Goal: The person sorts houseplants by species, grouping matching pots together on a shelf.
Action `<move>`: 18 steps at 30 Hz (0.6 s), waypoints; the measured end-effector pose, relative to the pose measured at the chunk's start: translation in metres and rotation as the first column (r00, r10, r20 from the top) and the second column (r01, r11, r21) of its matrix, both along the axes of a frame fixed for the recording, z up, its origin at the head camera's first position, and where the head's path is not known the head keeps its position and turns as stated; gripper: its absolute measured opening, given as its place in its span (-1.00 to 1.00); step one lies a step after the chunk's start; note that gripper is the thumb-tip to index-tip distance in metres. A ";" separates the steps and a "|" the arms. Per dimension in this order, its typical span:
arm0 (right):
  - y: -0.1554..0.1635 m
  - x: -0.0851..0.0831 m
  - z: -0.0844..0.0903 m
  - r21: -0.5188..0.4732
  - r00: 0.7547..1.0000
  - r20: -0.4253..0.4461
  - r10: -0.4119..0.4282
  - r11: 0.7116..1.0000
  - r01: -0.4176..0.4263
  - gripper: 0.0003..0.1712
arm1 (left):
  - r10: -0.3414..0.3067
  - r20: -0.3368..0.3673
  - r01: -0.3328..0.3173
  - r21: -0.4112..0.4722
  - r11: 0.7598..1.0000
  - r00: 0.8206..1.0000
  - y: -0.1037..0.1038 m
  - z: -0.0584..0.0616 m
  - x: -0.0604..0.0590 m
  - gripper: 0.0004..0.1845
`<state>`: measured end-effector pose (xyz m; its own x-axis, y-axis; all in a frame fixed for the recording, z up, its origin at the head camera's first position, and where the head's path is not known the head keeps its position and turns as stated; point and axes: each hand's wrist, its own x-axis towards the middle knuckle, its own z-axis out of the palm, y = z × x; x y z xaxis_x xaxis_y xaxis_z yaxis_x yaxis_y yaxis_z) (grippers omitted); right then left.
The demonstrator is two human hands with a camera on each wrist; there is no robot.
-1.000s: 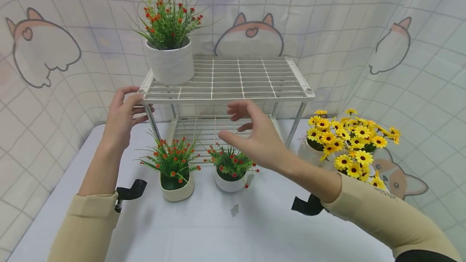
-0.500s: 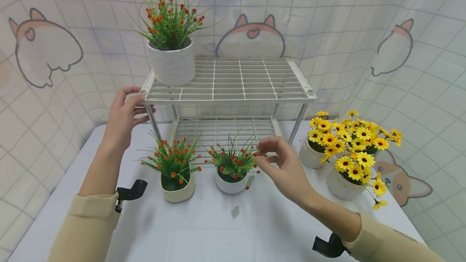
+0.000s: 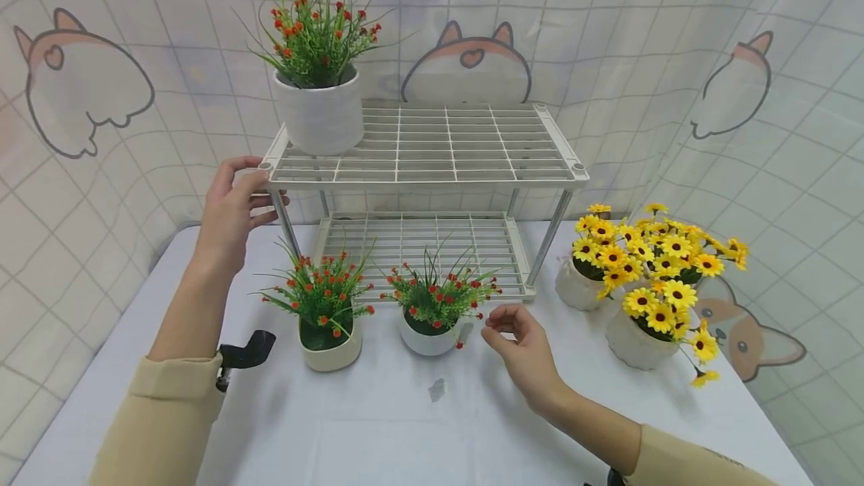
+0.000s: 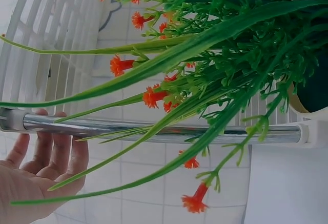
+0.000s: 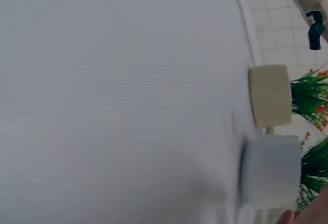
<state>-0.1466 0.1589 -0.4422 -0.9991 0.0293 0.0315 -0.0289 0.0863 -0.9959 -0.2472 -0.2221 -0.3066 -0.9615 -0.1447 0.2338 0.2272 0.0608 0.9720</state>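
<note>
A two-tier white wire shelf stands on the table. My left hand grips its upper left front corner, with fingers reaching around the metal post. A white pot of red-orange flowers sits on the upper tier's left end. In front of the lower tier stand a cream pot with red flowers and, to its right, a round white pot with red flowers. My right hand hovers just right of that white pot, fingers loosely bent and holding nothing. In the right wrist view only a bit of that hand shows.
Pots of yellow flowers stand on the table right of the shelf. A small grey patch lies on the white tablecloth before the white pot. A tile-patterned curtain hangs behind the shelf and along the sides.
My right hand has come down from in front of the shelf, moving right and toward me to beside the round white pot. The left hand stays at the shelf corner.
</note>
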 end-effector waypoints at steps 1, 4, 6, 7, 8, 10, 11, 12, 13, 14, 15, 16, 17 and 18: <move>-0.002 -0.001 -0.004 0.006 1.000 0.022 -0.001 1.000 0.000 -0.70 | 0.000 -0.001 0.000 -0.003 1.000 1.000 0.000 0.000 -0.001 -0.67; -0.007 -0.003 -0.012 0.023 0.997 0.072 0.000 1.000 -0.002 -0.57 | 0.001 0.000 -0.001 -0.020 1.000 1.000 0.000 0.000 -0.002 -0.66; -0.012 -0.003 -0.015 0.024 0.996 0.091 0.013 1.000 -0.015 -0.46 | 0.007 -0.002 -0.007 -0.048 0.999 1.000 0.001 0.001 -0.002 -0.65; -0.014 -0.003 -0.017 0.029 0.995 0.099 0.018 0.999 -0.021 -0.39 | 0.011 -0.002 -0.011 -0.058 0.998 1.000 0.001 0.001 -0.003 -0.65; -0.016 -0.003 -0.018 0.040 0.994 0.105 0.024 0.999 -0.028 -0.33 | 0.011 -0.002 -0.011 -0.063 0.998 1.000 0.002 0.001 -0.003 -0.65; -0.020 -0.004 -0.020 0.060 0.994 0.108 0.031 0.997 -0.038 -0.22 | 0.011 -0.001 -0.011 -0.072 0.997 1.000 0.003 0.001 -0.003 -0.65; -0.022 -0.004 -0.020 0.069 0.994 0.109 0.032 0.997 -0.040 -0.16 | 0.008 0.000 -0.008 -0.066 0.998 1.000 0.003 0.001 -0.003 -0.65; -0.024 -0.004 -0.021 0.083 0.994 0.104 0.034 0.996 -0.043 -0.12 | 0.009 0.002 -0.008 -0.063 0.998 1.000 0.003 0.001 -0.003 -0.64; -0.027 -0.004 -0.021 0.091 0.994 0.105 0.034 0.995 -0.044 -0.08 | 0.009 0.003 -0.009 -0.064 0.998 1.000 0.003 0.001 -0.003 -0.64; -0.029 -0.004 -0.022 0.094 0.994 0.104 0.036 0.994 -0.046 -0.05 | 0.010 0.005 -0.009 -0.065 0.998 1.000 0.003 0.001 -0.003 -0.64; -0.031 -0.005 -0.022 0.092 0.994 0.101 0.038 0.995 -0.047 -0.02 | 0.014 0.006 -0.014 -0.075 0.997 1.000 0.002 0.000 -0.002 -0.63; -0.033 -0.006 -0.023 0.088 0.994 0.101 0.039 0.995 -0.048 0.01 | 0.018 0.006 -0.017 -0.076 0.997 1.000 0.002 0.000 -0.002 -0.63; -0.036 -0.007 -0.023 0.085 0.994 0.099 0.040 0.995 -0.049 0.03 | 0.023 0.005 -0.022 -0.084 0.996 1.000 0.001 0.000 -0.001 -0.62; -0.038 -0.008 -0.024 0.085 0.994 0.100 0.039 0.995 -0.048 0.05 | 0.029 0.005 -0.028 -0.092 0.995 1.000 0.001 -0.001 -0.001 -0.62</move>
